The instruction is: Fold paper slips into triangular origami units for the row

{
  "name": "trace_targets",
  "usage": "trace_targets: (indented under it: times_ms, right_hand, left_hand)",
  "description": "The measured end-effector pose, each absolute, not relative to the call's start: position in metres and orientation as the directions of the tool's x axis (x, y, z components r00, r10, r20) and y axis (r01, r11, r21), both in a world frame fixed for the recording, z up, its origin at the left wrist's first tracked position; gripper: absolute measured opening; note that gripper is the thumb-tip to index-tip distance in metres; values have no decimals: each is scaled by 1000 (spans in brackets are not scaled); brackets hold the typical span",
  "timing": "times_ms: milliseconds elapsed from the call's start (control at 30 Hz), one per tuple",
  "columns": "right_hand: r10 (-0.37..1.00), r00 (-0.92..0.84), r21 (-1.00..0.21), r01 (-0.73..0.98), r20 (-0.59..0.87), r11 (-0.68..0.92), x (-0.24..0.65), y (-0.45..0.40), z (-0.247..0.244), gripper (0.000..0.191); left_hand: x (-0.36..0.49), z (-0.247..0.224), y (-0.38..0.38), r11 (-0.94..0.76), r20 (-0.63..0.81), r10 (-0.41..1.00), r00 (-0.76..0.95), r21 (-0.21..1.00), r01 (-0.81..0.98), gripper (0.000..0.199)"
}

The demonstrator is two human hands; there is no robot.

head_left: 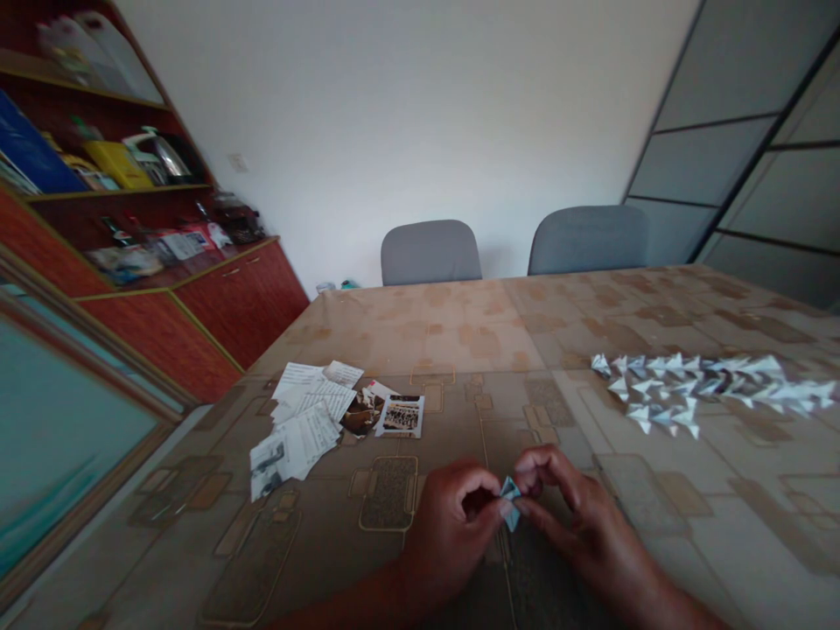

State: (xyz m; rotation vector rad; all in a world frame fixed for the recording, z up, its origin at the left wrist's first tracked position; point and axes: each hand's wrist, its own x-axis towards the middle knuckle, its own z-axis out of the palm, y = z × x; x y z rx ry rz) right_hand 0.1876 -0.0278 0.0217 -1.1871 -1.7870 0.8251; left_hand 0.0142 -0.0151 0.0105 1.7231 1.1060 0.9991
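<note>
Left hand [446, 525] comes in from lower left, knuckles up, thumb and index looped, fingers clamped on small folded paper piece [512, 518]. Right hand [591, 516] angles in from lower right, thumb at piece's right side, index arched above; can't tell if those fingers grip. Piece sits between both hands, over table [459, 332], right of paper slips [305, 420].

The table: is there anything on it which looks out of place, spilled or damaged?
Nothing on the table looks spilled or clearly damaged. Only the loose papers at the left look somewhat untidy: they overlap at different angles, whereas the folded paper pieces at the right lie in rough rows.
</note>
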Motion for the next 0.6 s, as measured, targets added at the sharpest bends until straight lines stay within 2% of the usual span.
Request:
trace_targets:
  times_ms: [167,233,333,433,600]
  right_hand:
    - [959,-193,-929,267,209,256,187,-25,18,9]
    - [968,-192,-967,162,163,195,188,-22,15,16]
    - [972,-213,-992,55,101,115,189,-18,10,29]
    - [966,-237,-989,81,99,121,191,-17,5,33]
    - [963,-253,-957,246,88,152,195,-18,3,29]
  left_hand:
    - [14,13,-11,-57,19,946,325,992,109,18]
    - [12,13,-8,45,-62,922,382,998,53,21]
    - [10,12,-5,95,-101,899,427,995,36,27]
    - [10,13,-6,92,-102,903,418,995,45,27]
    - [10,10,-7,43,-59,919,389,998,50,25]
